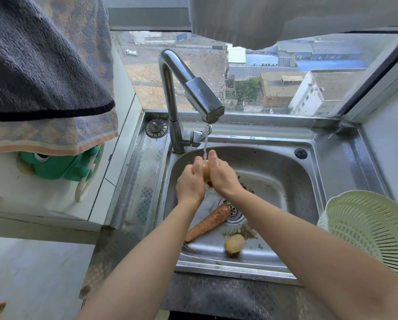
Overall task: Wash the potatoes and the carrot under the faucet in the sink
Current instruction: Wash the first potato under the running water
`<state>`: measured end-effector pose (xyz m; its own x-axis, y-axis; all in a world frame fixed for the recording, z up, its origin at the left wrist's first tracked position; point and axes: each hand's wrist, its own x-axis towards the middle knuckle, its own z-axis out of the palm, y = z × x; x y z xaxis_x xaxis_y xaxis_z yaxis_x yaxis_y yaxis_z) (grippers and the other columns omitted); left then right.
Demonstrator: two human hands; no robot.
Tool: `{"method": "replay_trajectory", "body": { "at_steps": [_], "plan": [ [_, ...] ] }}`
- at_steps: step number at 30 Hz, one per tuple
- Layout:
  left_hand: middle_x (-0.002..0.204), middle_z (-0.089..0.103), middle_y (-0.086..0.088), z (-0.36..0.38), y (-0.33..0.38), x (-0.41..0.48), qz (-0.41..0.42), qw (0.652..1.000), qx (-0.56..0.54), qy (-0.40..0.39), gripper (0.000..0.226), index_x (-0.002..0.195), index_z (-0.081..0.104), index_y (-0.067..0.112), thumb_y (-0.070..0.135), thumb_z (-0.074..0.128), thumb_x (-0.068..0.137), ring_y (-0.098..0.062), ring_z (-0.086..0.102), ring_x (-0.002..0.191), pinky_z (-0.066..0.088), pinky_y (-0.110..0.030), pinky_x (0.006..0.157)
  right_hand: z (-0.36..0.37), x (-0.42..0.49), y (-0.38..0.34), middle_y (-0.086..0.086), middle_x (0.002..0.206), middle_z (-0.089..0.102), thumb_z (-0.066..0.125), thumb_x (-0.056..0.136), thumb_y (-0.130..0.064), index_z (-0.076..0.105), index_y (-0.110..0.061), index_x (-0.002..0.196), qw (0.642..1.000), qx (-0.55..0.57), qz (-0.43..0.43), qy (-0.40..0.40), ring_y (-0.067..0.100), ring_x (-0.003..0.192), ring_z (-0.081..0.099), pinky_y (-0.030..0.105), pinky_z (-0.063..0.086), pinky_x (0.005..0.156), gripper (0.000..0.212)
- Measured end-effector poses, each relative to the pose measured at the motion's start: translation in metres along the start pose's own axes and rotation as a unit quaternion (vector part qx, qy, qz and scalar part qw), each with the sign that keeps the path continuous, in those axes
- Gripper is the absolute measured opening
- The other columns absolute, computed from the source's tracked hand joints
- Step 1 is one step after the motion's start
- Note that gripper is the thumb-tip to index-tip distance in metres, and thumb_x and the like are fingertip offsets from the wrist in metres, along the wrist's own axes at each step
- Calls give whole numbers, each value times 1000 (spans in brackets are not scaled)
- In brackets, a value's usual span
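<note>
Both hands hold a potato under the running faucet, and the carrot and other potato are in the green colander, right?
Not quite. The head view shows the carrot and the other potato lying in the sink by the drain, not in the colander. The left hand and right hand do hold a potato under the running faucet.

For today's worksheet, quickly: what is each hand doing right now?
Left hand: grips the pale round potato.
Right hand: grips the same potato.
</note>
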<state>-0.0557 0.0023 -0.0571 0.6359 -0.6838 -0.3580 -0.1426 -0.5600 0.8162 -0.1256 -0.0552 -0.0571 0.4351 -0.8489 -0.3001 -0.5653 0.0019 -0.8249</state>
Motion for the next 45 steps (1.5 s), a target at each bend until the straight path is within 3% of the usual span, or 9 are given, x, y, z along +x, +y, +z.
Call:
{"method": "replay_trajectory", "body": {
  "at_steps": [4,8,13,18,24,30,35,41,45],
  "plan": [
    [112,66,-27,-11,6,16,-107,993,19,52,61,109,65,-5,36,20,104,-38,60,105,43,-38,86,0,-20,5,10,91,64,41,91,-62,46,-15,105,995,-5,-89,-34,29,84,61,42,48,75,49],
    [111,67,-17,-5,4,-6,22,999,20,19,68,117,61,6,55,18,100,-35,61,106,46,-43,94,-2,3,-1,15,82,60,21,96,-60,54,-12,72,997,55,44,11,27,76,55,37,42,71,63],
    [106,66,-20,-2,9,-1,14,999,-29,31,51,95,59,8,39,20,104,-38,59,103,46,-47,94,-6,-4,3,7,60,56,12,100,-58,57,-10,77,995,66,76,-22,18,51,49,27,36,49,69],
    [100,69,-30,0,1,8,-87,994,-52,39,74,92,65,2,53,11,89,-46,63,99,51,-54,90,-1,-13,7,-4,87,52,45,97,-50,46,-14,117,993,94,-55,-34,10,75,51,28,43,67,42],
    [80,64,-24,3,3,-4,1,994,-106,-23,67,90,61,6,64,27,89,-44,58,72,50,-57,73,2,1,-1,3,78,58,24,105,-38,52,-13,75,993,94,19,69,22,78,53,35,40,74,49],
    [53,46,-8,-13,1,7,-144,976,-166,-1,47,67,49,8,31,25,101,-17,35,40,25,-17,36,5,-12,-4,2,98,51,41,100,-37,52,-5,119,983,159,-61,-66,11,79,49,24,41,63,39],
    [53,46,-3,-5,6,-7,-59,983,-154,-79,65,80,60,6,58,26,99,-11,36,39,26,-18,36,3,3,-9,9,80,64,37,103,-28,67,-13,80,965,245,71,59,21,74,60,33,52,64,40],
    [44,42,-2,-11,16,2,-180,965,-183,-44,54,66,46,10,41,18,101,-13,30,37,23,-17,35,-4,-16,-3,5,106,55,42,103,-33,53,-18,135,960,267,-42,-77,10,82,55,12,47,62,37],
    [48,46,-3,-11,14,0,-156,977,-131,-64,62,73,54,9,48,16,101,-16,36,42,29,-22,42,-3,-16,2,1,94,57,59,95,-32,55,-16,113,972,217,-75,-43,15,83,57,27,54,71,24]
  ]
}}
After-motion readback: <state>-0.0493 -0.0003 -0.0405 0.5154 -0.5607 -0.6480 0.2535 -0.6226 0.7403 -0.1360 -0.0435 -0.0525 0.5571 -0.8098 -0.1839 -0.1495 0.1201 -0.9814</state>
